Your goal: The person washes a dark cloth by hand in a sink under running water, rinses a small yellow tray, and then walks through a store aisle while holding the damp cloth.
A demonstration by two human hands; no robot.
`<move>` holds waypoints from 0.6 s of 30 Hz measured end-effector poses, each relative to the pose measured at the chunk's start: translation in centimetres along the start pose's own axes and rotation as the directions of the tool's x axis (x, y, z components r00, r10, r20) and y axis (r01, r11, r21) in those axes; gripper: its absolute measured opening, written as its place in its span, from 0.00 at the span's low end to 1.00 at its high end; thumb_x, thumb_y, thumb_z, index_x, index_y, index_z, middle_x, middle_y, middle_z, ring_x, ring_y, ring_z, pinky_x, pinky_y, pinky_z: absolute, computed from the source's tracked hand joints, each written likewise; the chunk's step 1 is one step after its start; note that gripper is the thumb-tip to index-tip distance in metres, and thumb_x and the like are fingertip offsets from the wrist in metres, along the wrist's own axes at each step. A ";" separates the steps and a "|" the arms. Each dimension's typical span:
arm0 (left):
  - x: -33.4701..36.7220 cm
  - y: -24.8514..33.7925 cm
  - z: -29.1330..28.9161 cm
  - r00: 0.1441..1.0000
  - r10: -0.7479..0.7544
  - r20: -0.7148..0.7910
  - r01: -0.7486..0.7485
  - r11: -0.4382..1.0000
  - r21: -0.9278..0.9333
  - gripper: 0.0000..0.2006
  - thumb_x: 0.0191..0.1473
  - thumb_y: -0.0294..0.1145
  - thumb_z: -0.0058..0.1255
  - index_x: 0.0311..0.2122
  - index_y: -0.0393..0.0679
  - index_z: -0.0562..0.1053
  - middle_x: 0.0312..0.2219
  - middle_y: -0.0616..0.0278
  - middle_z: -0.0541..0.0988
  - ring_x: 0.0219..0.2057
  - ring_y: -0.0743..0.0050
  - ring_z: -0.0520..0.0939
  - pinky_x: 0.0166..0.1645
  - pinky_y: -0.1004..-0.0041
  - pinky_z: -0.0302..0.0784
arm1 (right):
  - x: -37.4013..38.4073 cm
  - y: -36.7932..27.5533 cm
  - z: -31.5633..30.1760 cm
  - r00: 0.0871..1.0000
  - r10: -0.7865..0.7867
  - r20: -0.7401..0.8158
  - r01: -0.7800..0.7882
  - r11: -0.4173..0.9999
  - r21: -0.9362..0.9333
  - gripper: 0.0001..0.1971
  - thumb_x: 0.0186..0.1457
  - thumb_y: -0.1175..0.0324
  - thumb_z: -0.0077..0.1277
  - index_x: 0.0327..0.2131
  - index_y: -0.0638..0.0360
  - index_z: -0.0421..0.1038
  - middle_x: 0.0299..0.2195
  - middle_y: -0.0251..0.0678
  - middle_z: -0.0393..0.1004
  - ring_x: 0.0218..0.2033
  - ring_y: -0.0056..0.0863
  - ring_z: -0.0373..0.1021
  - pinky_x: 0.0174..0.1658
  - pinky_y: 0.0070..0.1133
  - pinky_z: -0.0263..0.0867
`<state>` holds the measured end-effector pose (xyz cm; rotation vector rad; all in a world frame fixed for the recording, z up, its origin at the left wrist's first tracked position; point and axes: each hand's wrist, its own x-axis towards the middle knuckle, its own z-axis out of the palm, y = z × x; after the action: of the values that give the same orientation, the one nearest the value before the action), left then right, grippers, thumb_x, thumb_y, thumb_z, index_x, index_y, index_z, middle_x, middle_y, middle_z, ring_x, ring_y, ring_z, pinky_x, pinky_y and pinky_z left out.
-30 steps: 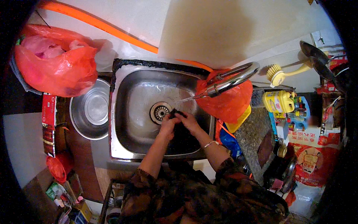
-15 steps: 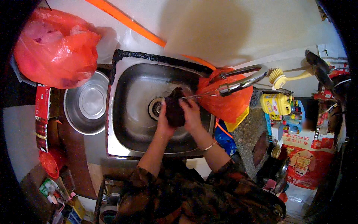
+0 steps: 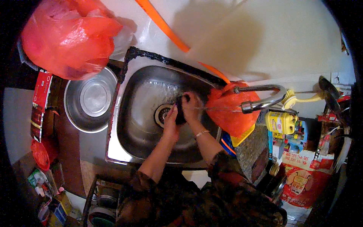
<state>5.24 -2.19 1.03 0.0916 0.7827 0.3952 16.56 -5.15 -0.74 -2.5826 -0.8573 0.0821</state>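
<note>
Over the metal sink, both of my hands are on a dark, nearly black item with a purplish tinge; its kind I cannot make out. My left hand grips its near-left side, fingers pressed against it. On its right side my right hand is wrapped round it, with the knuckles bent. A thin stream of water runs from the chrome faucet onto my right hand and the item. The drain lies just left of my hands, and the sink floor is wet.
A metal basin stands left of the sink, under a bulging red plastic bag. Another red bag hangs beneath the faucet. To the right are a yellow brush and a yellow jug. An orange strip crosses the back wall.
The dark item has turned and now shows less between my hands. My right hand has curled further round it. The whole view has shifted and tilted a little.
</note>
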 end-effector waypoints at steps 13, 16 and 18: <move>2.3 0.2 -0.9 0.995 -0.071 -0.063 0.065 0.994 -0.082 0.21 0.58 0.43 0.43 0.49 0.38 0.66 0.42 0.60 0.73 0.43 0.69 0.73 0.49 0.70 0.68 | -2.3 -3.1 -0.6 0.988 -0.027 0.150 -0.007 0.975 0.221 0.16 0.50 0.60 0.50 0.39 0.61 0.69 0.42 0.47 0.70 0.43 0.41 0.66 0.51 0.34 0.57; 2.6 -0.9 -1.3 0.986 -0.005 -0.166 0.023 0.994 0.105 0.21 0.57 0.43 0.44 0.50 0.39 0.65 0.42 0.58 0.73 0.41 0.65 0.74 0.45 0.67 0.72 | -0.9 -0.3 0.0 0.984 -0.176 0.023 0.176 0.984 0.029 0.18 0.52 0.61 0.49 0.44 0.60 0.68 0.41 0.45 0.71 0.42 0.40 0.67 0.49 0.33 0.60; 2.4 -0.7 -1.4 0.983 0.054 -0.175 -0.018 0.980 0.197 0.22 0.56 0.43 0.46 0.51 0.41 0.64 0.41 0.57 0.73 0.39 0.60 0.76 0.40 0.62 0.75 | -1.0 0.1 -0.9 0.992 -0.124 0.025 0.120 0.985 0.125 0.17 0.55 0.66 0.47 0.48 0.60 0.65 0.40 0.40 0.72 0.41 0.35 0.68 0.47 0.27 0.62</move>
<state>6.05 -1.97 -1.71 0.2569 0.9990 0.3635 15.96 -6.13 -0.03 -2.4149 -0.9892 0.1378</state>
